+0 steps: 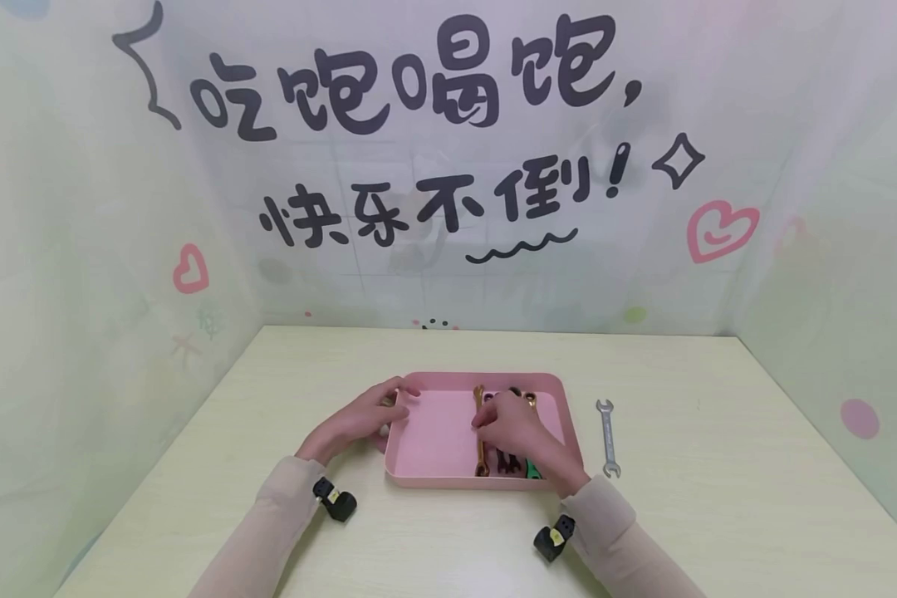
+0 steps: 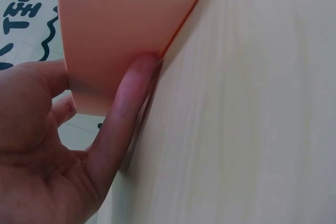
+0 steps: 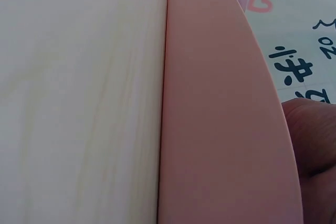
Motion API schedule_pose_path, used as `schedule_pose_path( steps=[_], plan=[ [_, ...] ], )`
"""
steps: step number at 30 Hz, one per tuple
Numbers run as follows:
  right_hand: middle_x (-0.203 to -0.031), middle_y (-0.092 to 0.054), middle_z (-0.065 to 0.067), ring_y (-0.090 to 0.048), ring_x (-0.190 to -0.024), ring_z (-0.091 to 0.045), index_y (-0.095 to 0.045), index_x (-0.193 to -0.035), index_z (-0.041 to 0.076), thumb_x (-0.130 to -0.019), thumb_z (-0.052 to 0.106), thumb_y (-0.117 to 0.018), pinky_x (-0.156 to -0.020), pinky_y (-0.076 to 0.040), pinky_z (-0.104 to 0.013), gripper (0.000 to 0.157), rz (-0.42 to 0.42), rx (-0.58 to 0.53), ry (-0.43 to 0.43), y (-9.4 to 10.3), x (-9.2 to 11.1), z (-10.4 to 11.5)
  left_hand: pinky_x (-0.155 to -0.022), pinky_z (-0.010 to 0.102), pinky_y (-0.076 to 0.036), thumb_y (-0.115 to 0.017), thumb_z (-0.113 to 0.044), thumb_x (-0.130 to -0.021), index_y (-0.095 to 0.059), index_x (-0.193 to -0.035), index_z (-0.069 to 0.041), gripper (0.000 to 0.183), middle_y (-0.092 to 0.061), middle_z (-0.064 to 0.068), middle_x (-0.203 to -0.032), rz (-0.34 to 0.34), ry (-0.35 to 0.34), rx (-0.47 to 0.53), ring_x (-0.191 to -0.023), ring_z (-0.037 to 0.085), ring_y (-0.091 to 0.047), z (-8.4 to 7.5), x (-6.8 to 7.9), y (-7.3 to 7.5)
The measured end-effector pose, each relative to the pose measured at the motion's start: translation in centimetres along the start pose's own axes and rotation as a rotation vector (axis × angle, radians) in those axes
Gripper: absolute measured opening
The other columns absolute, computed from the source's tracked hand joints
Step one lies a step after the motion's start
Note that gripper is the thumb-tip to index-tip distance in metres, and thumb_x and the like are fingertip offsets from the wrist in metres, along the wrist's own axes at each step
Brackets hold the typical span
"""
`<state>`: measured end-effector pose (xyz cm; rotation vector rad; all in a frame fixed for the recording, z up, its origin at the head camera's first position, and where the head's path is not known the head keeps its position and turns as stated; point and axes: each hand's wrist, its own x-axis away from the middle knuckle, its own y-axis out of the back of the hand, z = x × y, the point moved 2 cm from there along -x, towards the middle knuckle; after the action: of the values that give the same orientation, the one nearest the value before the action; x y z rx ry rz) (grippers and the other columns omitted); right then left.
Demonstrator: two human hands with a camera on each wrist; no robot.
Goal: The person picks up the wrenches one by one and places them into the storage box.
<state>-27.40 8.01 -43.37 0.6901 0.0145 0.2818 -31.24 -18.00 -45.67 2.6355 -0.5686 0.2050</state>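
Observation:
A shallow pink tray (image 1: 433,432) lies on the table. At its left end my left hand (image 1: 359,419) grips the wall, with fingertips over the rim and a finger against the outer side in the left wrist view. My right hand (image 1: 512,425) is over the tray's right half, its fingertips pinching the middle of a gold wrench (image 1: 482,457). Partly covered by this hand are dark wrenches (image 1: 507,462), and a wrench with a green end (image 1: 533,471) lies beside them. The right wrist view shows the tray's outer wall (image 3: 220,103) hiding most of the hand.
A silver open-end wrench (image 1: 608,438) lies on the table, right of the tray. The pale wooden table (image 1: 486,540) is bounded by a printed curtain (image 1: 419,291) at the back and sides. Each sleeve carries a small black camera at the wrist.

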Motion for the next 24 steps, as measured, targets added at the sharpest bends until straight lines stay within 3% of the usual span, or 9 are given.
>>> schedule_pose_path(
  steps=[7,16,24],
  plan=[
    [-0.084,-0.07,-0.007,-0.064,-0.065,-0.013,-0.077,-0.096,0.0,-0.087,0.0,-0.075,-0.057,-0.057,-0.026,0.009,-0.003,0.045,0.038,-0.23,0.21,0.27,-0.059,0.038,-0.064,-0.056,-0.013,-0.101,-0.054,-0.138,-0.017,0.038,-0.05,0.02,-0.124,0.006,-0.007,-0.001,-0.092,0.025,-0.067,0.13,-0.08,0.04],
    [-0.09,-0.072,-0.006,-0.062,-0.068,-0.013,-0.08,-0.098,0.006,-0.089,0.006,-0.076,-0.056,-0.051,-0.024,0.009,0.028,0.11,0.057,-0.24,0.28,0.46,-0.059,0.038,-0.064,-0.056,-0.014,-0.101,-0.055,-0.138,-0.018,0.038,-0.051,0.019,-0.123,0.004,-0.003,-0.002,-0.091,0.025,-0.068,0.03,-0.17,-0.02],
    [-0.088,-0.076,-0.006,-0.062,-0.063,-0.01,-0.081,-0.094,0.004,-0.088,0.003,-0.075,-0.053,-0.05,-0.022,0.008,0.028,0.123,0.074,-0.24,0.28,0.28,-0.059,0.037,-0.064,-0.055,-0.014,-0.102,-0.052,-0.14,-0.014,0.039,-0.049,0.02,-0.123,0.015,-0.011,-0.003,-0.092,0.025,-0.067,-0.04,0.04,0.06]
  ],
)
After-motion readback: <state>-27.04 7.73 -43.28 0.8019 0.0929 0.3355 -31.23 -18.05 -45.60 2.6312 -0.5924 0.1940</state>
